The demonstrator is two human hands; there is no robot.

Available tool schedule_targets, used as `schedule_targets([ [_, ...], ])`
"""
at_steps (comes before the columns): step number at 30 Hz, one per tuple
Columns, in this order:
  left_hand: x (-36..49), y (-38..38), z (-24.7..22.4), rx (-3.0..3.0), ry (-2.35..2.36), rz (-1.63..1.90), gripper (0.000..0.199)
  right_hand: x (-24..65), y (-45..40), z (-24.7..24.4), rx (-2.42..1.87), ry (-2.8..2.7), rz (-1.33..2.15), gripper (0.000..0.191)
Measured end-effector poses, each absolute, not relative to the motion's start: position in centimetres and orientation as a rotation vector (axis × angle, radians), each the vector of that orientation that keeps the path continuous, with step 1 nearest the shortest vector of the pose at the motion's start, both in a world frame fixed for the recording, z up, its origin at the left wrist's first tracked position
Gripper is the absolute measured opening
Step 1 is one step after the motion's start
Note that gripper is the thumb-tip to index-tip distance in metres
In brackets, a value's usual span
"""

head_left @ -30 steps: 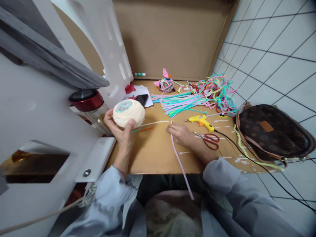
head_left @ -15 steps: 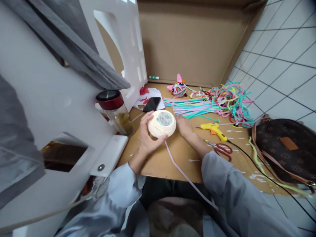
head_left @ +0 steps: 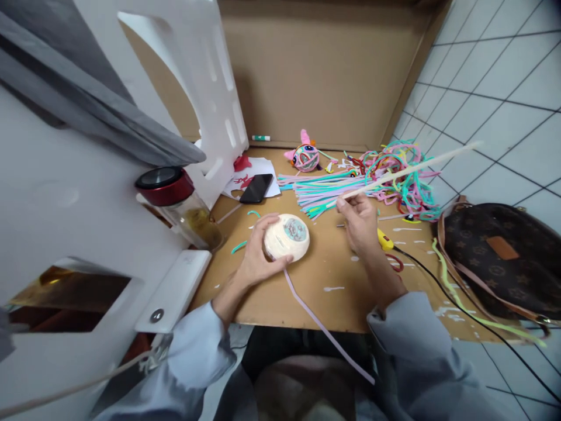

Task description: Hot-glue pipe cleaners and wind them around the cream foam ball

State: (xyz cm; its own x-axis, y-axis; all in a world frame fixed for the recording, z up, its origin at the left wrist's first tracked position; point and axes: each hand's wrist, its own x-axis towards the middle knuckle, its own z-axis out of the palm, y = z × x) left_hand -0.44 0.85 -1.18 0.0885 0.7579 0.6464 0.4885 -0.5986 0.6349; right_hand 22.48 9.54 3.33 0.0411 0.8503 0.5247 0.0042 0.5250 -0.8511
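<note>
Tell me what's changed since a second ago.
The left hand has brought the cream ball rightward. The right hand has left the lavender strip and now holds up a cream strip. The pink-eared toy and brown bag stayed put.

Open table (head_left: 322, 248) allows passage between the left hand (head_left: 262, 251) and the right hand (head_left: 360, 225). Obstacles: pipe-cleaner bundle (head_left: 318, 190) beyond, flask (head_left: 193, 216) at left, glue gun (head_left: 384, 240) and handbag (head_left: 486, 272) at right.

No lettering or number can be read. The marks on the teal patch (head_left: 295, 230) of the cream ball (head_left: 284, 244) are too small to make out, and the brown bag (head_left: 475, 272) bears a repeated pattern, perhaps a monogram, too blurred to name.
</note>
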Motion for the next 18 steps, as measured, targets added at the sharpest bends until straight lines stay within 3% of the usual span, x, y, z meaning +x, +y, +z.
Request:
schedule_targets([
  [6, -0.5, 0.9, -1.3, 2.154, 1.233, 1.459, 0.074, 21.1, 5.0, 3.4, -0.772, -1.607, 0.622, 0.005],
  [14, -0.7, 0.6, -1.0, 2.226, 1.295, 1.389, 0.068, 19.9, 4.1, 2.5, -0.502, -1.792, -0.073, 0.016],
  [18, -0.6, 0.6, -0.7, 2.27, 1.266, 1.358, 0.064, 19.8, 3.9, 2.1, -0.481, -1.83, -0.222, 0.016],
])
